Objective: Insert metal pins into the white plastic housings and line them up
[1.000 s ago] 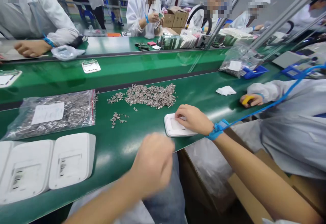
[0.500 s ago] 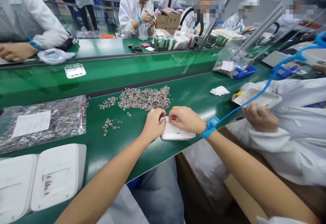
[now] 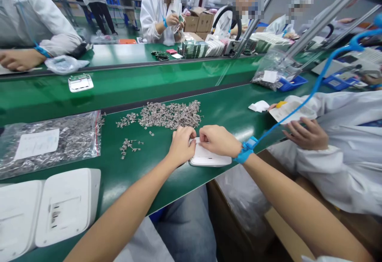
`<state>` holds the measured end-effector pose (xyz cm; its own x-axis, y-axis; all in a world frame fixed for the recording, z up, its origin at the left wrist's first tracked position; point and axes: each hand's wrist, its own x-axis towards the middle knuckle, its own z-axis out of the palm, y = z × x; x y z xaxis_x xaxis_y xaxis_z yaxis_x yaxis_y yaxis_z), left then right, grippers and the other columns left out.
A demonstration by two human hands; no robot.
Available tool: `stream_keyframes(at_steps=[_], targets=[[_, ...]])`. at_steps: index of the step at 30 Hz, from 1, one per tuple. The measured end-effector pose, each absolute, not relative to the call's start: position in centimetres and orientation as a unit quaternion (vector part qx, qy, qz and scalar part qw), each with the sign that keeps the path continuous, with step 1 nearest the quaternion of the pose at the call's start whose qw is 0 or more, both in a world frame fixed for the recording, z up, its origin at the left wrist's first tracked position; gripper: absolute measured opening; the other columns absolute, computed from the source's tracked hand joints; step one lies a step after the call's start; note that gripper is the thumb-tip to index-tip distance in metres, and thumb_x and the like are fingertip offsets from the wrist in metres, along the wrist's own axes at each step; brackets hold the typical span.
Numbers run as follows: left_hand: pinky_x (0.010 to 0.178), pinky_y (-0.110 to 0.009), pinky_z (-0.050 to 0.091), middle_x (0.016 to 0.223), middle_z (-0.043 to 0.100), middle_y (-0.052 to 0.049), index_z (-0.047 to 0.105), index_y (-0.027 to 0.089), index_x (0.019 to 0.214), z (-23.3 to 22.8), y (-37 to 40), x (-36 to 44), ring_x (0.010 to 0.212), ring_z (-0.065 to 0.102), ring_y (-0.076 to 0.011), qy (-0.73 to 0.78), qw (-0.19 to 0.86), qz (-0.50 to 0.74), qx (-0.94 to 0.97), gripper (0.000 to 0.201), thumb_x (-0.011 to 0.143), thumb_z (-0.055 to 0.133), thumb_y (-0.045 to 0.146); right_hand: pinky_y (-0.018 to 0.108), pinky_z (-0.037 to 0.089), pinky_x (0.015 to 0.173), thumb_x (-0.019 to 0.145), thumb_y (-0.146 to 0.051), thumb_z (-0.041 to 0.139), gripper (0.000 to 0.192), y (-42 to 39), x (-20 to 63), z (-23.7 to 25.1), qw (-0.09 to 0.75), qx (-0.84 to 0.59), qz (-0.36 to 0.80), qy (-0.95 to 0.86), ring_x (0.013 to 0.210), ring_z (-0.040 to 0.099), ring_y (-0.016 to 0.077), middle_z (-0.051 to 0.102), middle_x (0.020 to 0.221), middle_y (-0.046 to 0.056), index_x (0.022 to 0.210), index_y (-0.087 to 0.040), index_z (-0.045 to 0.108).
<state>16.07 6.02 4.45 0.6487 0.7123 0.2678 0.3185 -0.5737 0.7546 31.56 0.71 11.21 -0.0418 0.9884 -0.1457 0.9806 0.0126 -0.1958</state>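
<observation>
A white plastic casing [image 3: 210, 159] lies on the green bench in front of me, partly covered by my hands. My left hand [image 3: 182, 144] grips its left edge, with the thumb over the top and the fingers curled. Bent over the casing's upper side, my right hand [image 3: 220, 140] has its fingertips pinched together; whatever sits between them is hidden. A blue wrist strap [image 3: 246, 150] is on my right wrist. Just beyond my hands spreads a pile of small metal clips [image 3: 170, 115], and a smaller cluster of clips [image 3: 128, 147] lies to the left.
At left are a zip bag of metal parts [image 3: 50, 144] and white casings [image 3: 68, 206]. A conveyor [image 3: 134, 83] carries another white casing [image 3: 80, 83]. To the right, a co-worker's hand [image 3: 307, 134] holds a white part. The strap's blue cord [image 3: 316, 91] runs across the right side.
My hands stay at the casing, with only slight finger movement. The casing on the conveyor has shifted a little left. The co-worker's hands and white part have moved and tilted.
</observation>
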Motion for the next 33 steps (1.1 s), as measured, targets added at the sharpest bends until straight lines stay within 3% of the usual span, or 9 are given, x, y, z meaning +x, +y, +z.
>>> stream_keyframes(at_steps=[3, 6, 11, 16, 22, 27, 30, 33], targets=[[0.085, -0.037, 0.036, 0.091, 0.061, 0.000, 0.049, 0.023, 0.086, 4.5, 6.0, 16.1, 0.096, 0.052, -0.0212, 0.309, 0.347, 0.278, 0.841, 0.019, 0.078, 0.060, 0.009, 0.025, 0.030, 0.059, 0.076, -0.018, 0.076, 0.017, 1.1, 32.2, 11.1, 0.015, -0.691, 0.158, -0.706, 0.071, 0.056, 0.0142, 0.064, 0.076, -0.001, 0.073, -0.019, 0.060], [0.083, -0.037, 0.035, 0.093, 0.060, 0.000, 0.050, 0.022, 0.088, 4.4, 5.9, 16.1, 0.097, 0.051, -0.0214, 0.309, 0.336, 0.275, 0.846, 0.020, 0.079, 0.066, 0.015, 0.025, 0.038, 0.064, 0.075, -0.019, 0.079, 0.019, -0.1, 32.9, 10.5, 0.081, -0.667, 0.150, -0.725, 0.074, 0.058, 0.0150, 0.065, 0.080, -0.001, 0.080, -0.019, 0.061], [0.083, -0.038, 0.035, 0.092, 0.060, 0.000, 0.059, 0.022, 0.095, 4.2, 6.0, 16.2, 0.097, 0.050, -0.0216, 0.300, 0.335, 0.270, 0.851, 0.017, 0.081, 0.066, 0.016, 0.037, 0.048, 0.085, 0.094, -0.024, 0.060, 0.012, -4.6, 33.3, 8.7, 0.193, -0.579, 0.069, -0.789, 0.098, 0.059, 0.0226, 0.071, 0.104, 0.006, 0.102, -0.019, 0.066], [0.084, -0.039, 0.036, 0.093, 0.056, -0.003, 0.068, 0.023, 0.091, 4.4, 6.1, 16.2, 0.100, 0.049, -0.0239, 0.303, 0.327, 0.237, 0.863, 0.006, 0.085, 0.066, 0.022, 0.043, 0.051, 0.088, 0.099, -0.023, 0.052, 0.022, -5.9, 33.2, 7.6, 0.197, -0.561, 0.021, -0.804, 0.104, 0.060, 0.0240, 0.073, 0.114, 0.004, 0.105, -0.023, 0.072], [0.085, -0.039, 0.036, 0.093, 0.056, -0.003, 0.068, 0.021, 0.088, 4.6, 6.1, 16.2, 0.100, 0.049, -0.0231, 0.304, 0.320, 0.226, 0.868, 0.004, 0.086, 0.065, 0.022, 0.043, 0.054, 0.090, 0.098, -0.018, 0.052, 0.024, -5.9, 32.9, 7.7, 0.189, -0.547, -0.019, -0.815, 0.104, 0.059, 0.0252, 0.073, 0.113, 0.004, 0.107, -0.021, 0.073], [0.081, -0.036, 0.036, 0.095, 0.056, -0.004, 0.066, 0.020, 0.088, 4.4, 5.5, 16.3, 0.098, 0.049, -0.0219, 0.294, 0.247, 0.231, 0.894, 0.005, 0.086, 0.063, 0.023, 0.046, 0.055, 0.091, 0.094, -0.012, 0.053, 0.026, -5.8, 32.9, 7.2, 0.211, -0.510, -0.048, -0.832, 0.105, 0.061, 0.0262, 0.072, 0.112, 0.008, 0.112, -0.019, 0.071], [0.079, -0.036, 0.035, 0.093, 0.055, -0.005, 0.065, 0.019, 0.086, 4.4, 5.3, 16.7, 0.096, 0.048, -0.0220, 0.294, 0.201, 0.238, 0.904, 0.008, 0.086, 0.063, 0.026, 0.045, 0.055, 0.088, 0.092, -0.009, 0.055, 0.026, -5.7, 32.7, 6.7, 0.265, -0.494, -0.062, -0.826, 0.101, 0.062, 0.0260, 0.073, 0.107, 0.010, 0.112, -0.017, 0.070], [0.078, -0.037, 0.035, 0.093, 0.055, -0.006, 0.065, 0.018, 0.085, 5.0, 4.8, 16.3, 0.095, 0.048, -0.0227, 0.292, 0.158, 0.221, 0.917, 0.011, 0.087, 0.061, 0.029, 0.043, 0.054, 0.086, 0.089, -0.006, 0.059, 0.026, -6.3, 32.0, 7.0, 0.379, -0.510, -0.030, -0.772, 0.094, 0.064, 0.0234, 0.073, 0.101, 0.008, 0.109, -0.019, 0.069]])
